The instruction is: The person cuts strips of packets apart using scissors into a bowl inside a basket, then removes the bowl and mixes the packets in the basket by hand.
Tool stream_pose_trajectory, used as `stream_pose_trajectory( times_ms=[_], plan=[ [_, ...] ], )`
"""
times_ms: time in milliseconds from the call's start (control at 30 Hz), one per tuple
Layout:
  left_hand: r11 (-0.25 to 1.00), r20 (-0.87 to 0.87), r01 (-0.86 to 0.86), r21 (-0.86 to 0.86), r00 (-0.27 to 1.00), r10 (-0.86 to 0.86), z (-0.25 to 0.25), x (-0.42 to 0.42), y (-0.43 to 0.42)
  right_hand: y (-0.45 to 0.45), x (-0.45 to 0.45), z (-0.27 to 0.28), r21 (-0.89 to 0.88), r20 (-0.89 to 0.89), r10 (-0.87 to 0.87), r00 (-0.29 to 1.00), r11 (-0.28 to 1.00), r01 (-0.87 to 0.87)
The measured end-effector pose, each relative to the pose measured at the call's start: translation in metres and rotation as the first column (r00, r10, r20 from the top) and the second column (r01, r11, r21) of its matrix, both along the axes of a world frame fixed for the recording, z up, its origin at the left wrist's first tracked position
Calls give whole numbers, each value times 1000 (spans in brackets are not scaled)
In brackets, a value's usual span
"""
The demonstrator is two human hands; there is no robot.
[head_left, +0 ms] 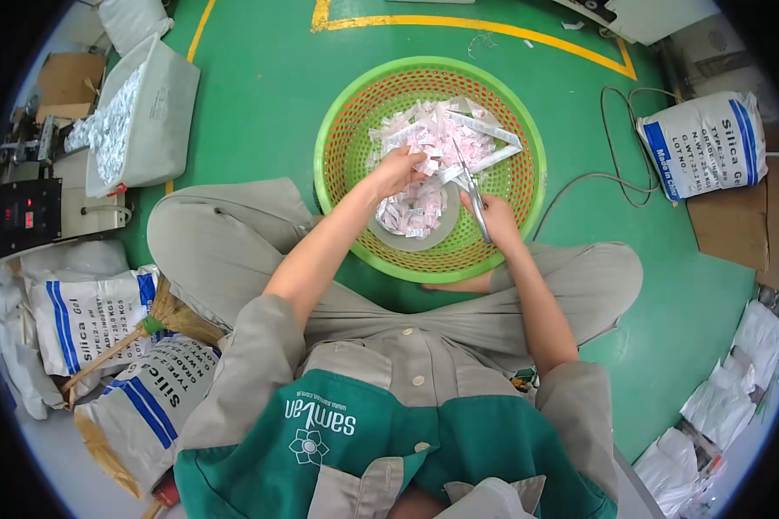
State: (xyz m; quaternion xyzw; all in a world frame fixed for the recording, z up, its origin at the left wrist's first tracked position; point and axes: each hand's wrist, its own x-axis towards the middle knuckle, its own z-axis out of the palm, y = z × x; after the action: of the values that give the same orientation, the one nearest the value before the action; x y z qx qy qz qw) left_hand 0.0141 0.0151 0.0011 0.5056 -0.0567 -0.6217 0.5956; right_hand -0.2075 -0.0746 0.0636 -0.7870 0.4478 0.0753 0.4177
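Observation:
A round green basket [473,262] with red showing through its holes sits in front of my crossed legs. Inside lies a pile of small pink and white packets [424,208], with strips of packets [496,156] along its right side. My left hand [396,171] is closed at the pile's left side, its fingertips pinching a packet. On the right, my right hand [493,218] is wrapped round the handles of metal scissors [470,180], whose blades point up and away over the packets.
A pale bin [169,112] of packets stands at the upper left. Silica gel sacks [705,143] lie at the right and lower left, near a broom [177,316]. A cable [610,176] curls across the green floor, and plastic bags [723,402] sit at the lower right.

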Motion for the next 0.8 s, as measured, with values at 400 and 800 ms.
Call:
stream_pose_trajectory(
  times_ms=[400, 800],
  plan=[
    [969, 386, 237, 69, 889, -245, 16, -3, 3, 5, 2, 3, -7, 31, 134, 990, 991, -134],
    [984, -69, 138, -112, 987, -146, 14, 5, 5, -3, -2, 2, -41, -30, 28, 999, 999, -29]
  ],
)
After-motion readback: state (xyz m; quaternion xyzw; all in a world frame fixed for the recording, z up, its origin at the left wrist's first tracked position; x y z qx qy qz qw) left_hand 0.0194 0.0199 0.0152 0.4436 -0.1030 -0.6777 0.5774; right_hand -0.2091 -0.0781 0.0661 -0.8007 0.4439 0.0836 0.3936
